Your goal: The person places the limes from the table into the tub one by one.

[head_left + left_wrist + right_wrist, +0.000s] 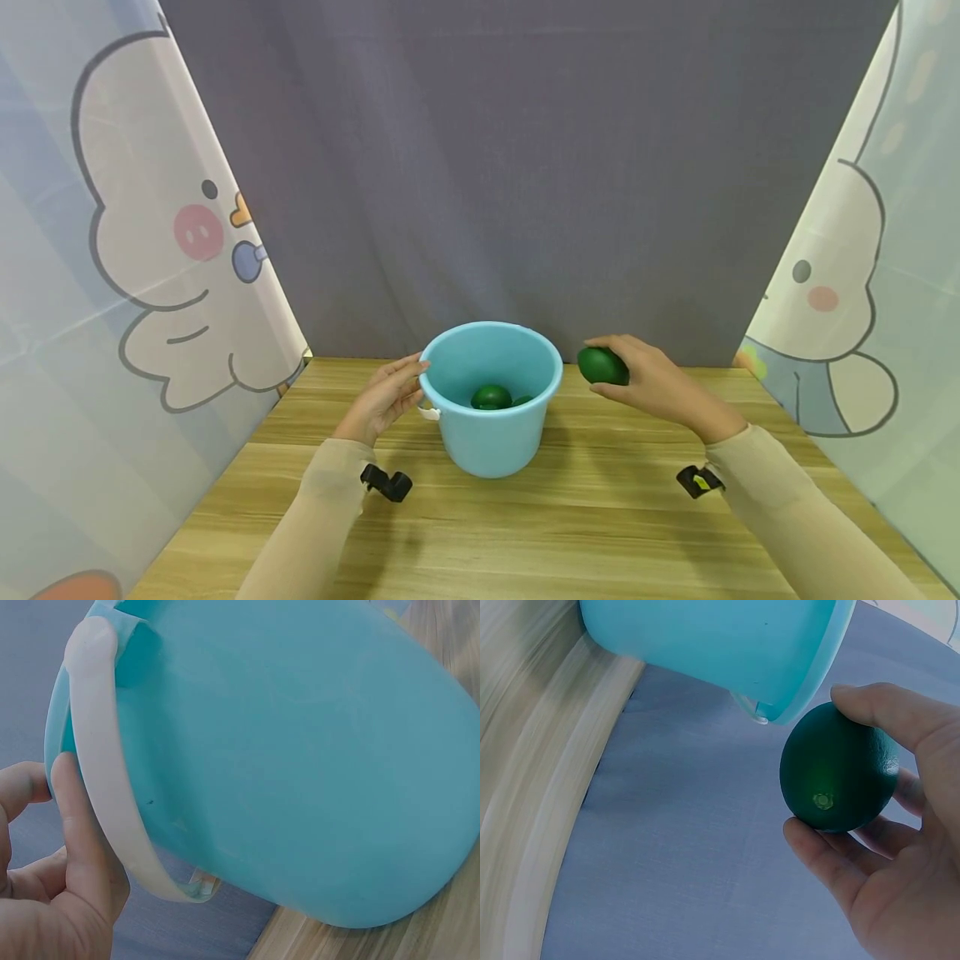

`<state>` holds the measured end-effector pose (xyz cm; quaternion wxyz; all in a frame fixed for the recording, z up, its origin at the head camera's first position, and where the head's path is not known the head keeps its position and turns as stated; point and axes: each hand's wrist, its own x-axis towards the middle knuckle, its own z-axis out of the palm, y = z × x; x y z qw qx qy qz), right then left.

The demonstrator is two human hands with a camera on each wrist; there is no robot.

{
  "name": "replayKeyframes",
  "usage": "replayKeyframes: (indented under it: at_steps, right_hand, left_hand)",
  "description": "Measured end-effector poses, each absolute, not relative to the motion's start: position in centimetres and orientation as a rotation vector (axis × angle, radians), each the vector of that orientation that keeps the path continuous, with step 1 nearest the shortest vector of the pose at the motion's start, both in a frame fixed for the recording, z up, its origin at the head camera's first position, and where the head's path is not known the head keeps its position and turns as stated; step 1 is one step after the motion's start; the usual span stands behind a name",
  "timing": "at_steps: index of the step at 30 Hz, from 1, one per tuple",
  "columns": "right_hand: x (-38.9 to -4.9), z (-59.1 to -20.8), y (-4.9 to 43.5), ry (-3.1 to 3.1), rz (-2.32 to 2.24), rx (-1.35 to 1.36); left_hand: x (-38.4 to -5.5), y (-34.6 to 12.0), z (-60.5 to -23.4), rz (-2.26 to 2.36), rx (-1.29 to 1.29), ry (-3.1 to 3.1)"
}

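Observation:
A light blue bucket (491, 442) stands upright on the table. Its rim is pinched on the left side by my left hand (386, 397), with the thumb (71, 795) on the outside below the lip. The white handle (105, 757) hangs down along the bucket's side. To the right of the bucket, my right hand (654, 379) holds a smooth dark green avocado (602, 366) in the air, apart from the rim. Thumb and fingers close around the avocado, and its pale stem mark shows in the right wrist view. Inside the bucket lies another avocado (491, 397), with part of one more (522, 401) beside it.
The wooden table (525, 542) runs back to a grey cloth (510, 183) behind the bucket. Curtains with cartoon figures hang at the left (172, 350) and right (840, 333). Both wrists carry small black camera mounts.

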<state>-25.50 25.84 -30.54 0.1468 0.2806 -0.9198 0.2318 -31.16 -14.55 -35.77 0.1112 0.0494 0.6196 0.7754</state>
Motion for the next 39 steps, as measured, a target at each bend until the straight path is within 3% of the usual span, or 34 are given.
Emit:
replayKeyframes:
  at_steps: [39]
  right_hand:
    - [-26.2,-29.4,23.9,-2.581,0.675,0.858]
  left_hand:
    - [-31.3,-14.4,-35.8,2.27,0.155,1.837]
